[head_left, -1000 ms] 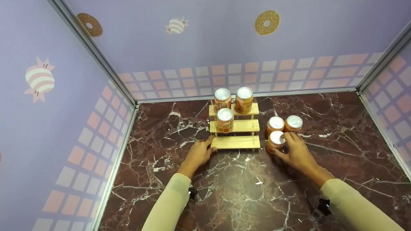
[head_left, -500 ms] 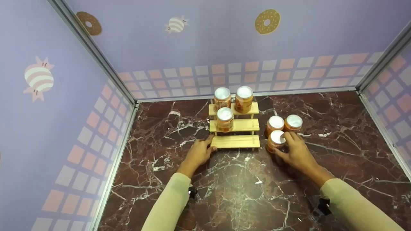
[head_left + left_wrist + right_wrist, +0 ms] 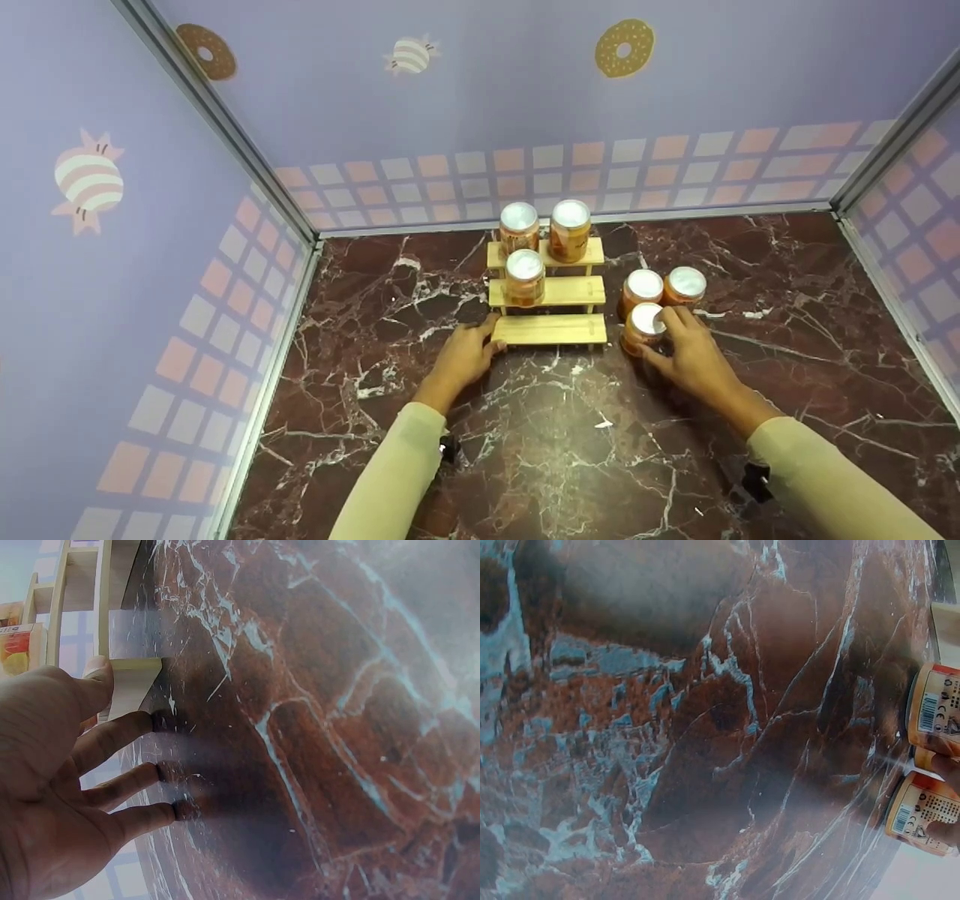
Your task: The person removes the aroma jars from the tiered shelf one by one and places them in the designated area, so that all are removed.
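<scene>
In the head view, a three-step wooden rack (image 3: 547, 330) stands near the back wall. Its left end is pinched by my left hand (image 3: 461, 360) at the lowest step, thumb in front; in the left wrist view several fingers (image 3: 112, 742) reach straight down to the table. An orange can (image 3: 525, 277) is on the middle step, and two more, a left can (image 3: 519, 229) and a right can (image 3: 570, 231), are on the top one. Right of the rack, my right hand (image 3: 697, 360) grips an upright can (image 3: 643, 330) between thumb and fingers. The can's underside is hidden.
Behind the gripped can stand two others, a left can (image 3: 637, 289) and a right can (image 3: 686, 285), close together. The dark marbled table (image 3: 540, 450) is bounded by a back wall (image 3: 450, 112) and a left wall (image 3: 90, 300), with a right wall opposite.
</scene>
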`<action>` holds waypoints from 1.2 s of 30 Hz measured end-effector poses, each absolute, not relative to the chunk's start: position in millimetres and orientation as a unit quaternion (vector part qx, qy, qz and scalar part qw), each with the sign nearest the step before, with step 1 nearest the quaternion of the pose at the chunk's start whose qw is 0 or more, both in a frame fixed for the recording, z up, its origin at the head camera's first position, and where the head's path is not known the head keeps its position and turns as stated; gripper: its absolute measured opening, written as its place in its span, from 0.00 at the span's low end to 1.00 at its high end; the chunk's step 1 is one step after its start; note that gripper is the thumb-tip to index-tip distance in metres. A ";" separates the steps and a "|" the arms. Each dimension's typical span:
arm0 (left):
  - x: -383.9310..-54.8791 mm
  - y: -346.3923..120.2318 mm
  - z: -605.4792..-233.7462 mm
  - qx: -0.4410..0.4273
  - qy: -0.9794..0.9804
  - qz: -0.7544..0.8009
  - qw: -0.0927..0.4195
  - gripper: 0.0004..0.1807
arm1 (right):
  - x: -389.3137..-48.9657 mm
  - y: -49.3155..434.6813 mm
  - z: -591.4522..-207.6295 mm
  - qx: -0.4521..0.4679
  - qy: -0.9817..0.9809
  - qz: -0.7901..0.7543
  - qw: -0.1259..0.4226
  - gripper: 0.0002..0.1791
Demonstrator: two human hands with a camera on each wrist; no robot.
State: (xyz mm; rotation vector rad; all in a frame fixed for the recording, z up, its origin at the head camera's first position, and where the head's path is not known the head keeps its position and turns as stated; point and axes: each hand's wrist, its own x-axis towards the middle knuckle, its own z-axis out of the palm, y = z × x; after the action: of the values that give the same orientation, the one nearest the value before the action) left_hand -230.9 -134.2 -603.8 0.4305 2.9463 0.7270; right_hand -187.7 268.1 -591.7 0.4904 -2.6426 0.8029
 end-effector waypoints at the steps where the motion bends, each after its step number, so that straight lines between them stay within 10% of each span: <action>1: -232.2 -134.9 -607.5 0.145 0.961 0.233 0.033 0.32 | -187.9 267.9 -591.4 0.172 -0.929 0.281 0.166 0.28; 24: -253.8 -142.9 -653.9 0.138 0.963 0.230 0.030 0.34 | -188.8 270.2 -591.8 0.168 -0.932 0.286 0.146 0.28; 36: -229.5 -134.1 -602.5 0.150 0.961 0.231 0.029 0.30 | -188.0 269.1 -592.5 0.169 -0.933 0.281 0.150 0.27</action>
State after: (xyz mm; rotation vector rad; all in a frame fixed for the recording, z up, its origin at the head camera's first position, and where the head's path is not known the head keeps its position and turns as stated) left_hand -229.5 -134.1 -602.5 0.4616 2.9652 0.7125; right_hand -188.0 269.1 -592.5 0.4841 -2.6795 0.8066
